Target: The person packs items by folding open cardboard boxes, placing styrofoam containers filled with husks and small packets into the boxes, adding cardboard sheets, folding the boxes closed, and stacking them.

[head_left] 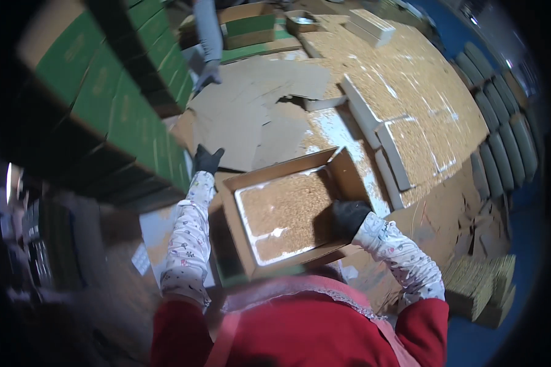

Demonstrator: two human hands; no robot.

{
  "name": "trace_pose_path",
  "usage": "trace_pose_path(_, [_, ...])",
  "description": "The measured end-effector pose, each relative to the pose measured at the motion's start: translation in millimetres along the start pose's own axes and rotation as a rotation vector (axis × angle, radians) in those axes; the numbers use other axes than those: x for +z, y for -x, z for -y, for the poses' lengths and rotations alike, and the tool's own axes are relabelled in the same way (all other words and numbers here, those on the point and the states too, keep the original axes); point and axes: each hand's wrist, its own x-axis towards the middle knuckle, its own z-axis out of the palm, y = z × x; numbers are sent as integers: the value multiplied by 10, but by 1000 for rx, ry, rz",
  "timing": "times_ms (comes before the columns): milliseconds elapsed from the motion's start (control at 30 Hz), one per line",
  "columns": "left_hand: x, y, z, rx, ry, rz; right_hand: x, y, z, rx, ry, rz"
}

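Note:
My left hand (207, 160), in a dark glove, is at the edge of flat cardboard sheets (245, 116), its thumb and forefinger apart. My right hand (349, 217), also gloved, is inside an open cardboard box (242, 181) at its right end, the fingertips hidden beneath it. The box has a white inner rim around a flat layer of tan granules (288, 208). Just right of the box, white strip-like blocks (361, 113) stand beside a broad tan granule-covered surface (422, 92).
Green cartons (98, 104) are stacked at left. A co-worker's hand (209, 76) reaches in from the top. An open box (248, 30), a small tub (301, 21) and white block (368, 27) sit at the back. Grey sacks (502, 128) and folded cardboard (477, 284) are piled at right.

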Motion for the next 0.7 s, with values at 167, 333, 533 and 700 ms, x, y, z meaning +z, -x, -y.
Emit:
trace_pose_path(167, [135,73,-449,-67,-591,16,-485,197,-484,347,-536,-844])
trace_pose_path(333, [133,137,-573,-67,-461,-50,1125,-100,-1504,721,-588,-475])
trace_pose_path(533, [-546,245,-250,504,-105,-59,1687,-666,-1440,476,-296,-150])
trace_pose_path(700, [-1319,1264,-1369,334,190,-237,1967,-831,-1623,579,-785,-127])
